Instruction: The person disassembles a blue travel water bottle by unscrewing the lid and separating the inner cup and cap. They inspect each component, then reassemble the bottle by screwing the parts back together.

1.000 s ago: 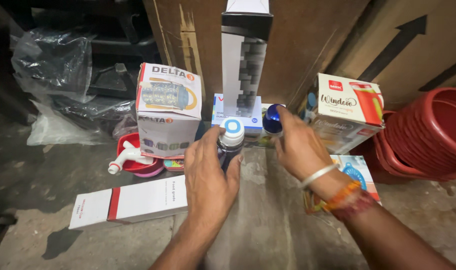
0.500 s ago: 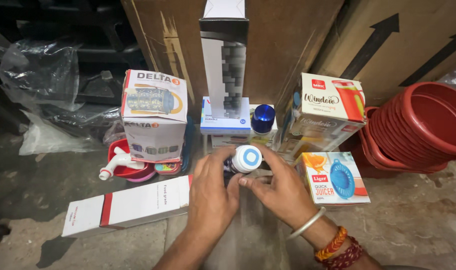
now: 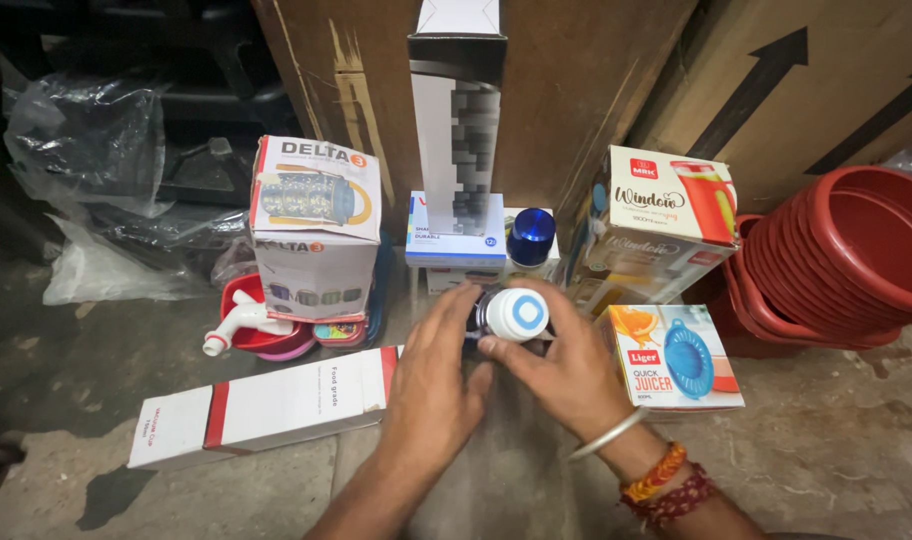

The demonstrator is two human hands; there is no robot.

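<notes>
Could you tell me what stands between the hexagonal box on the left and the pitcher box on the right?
In the head view, between the hexagonal box and pitcher box stand a tall grey box on a flat blue-and-white box, and a blue cap.

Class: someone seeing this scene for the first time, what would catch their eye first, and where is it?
Both hands at the centre: the left hand and right hand clasp a dark bottle with a white-and-blue cap. Behind it a tall grey-patterned box stands upright, and a stack of red tubs sits at the right.

A tall grey-and-white carton [image 3: 457, 130] stands centre on a blue-white box [image 3: 454, 238]; a long white-red box [image 3: 266, 405] lies left; an orange-blue juicer box [image 3: 673, 356] lies right.
</notes>
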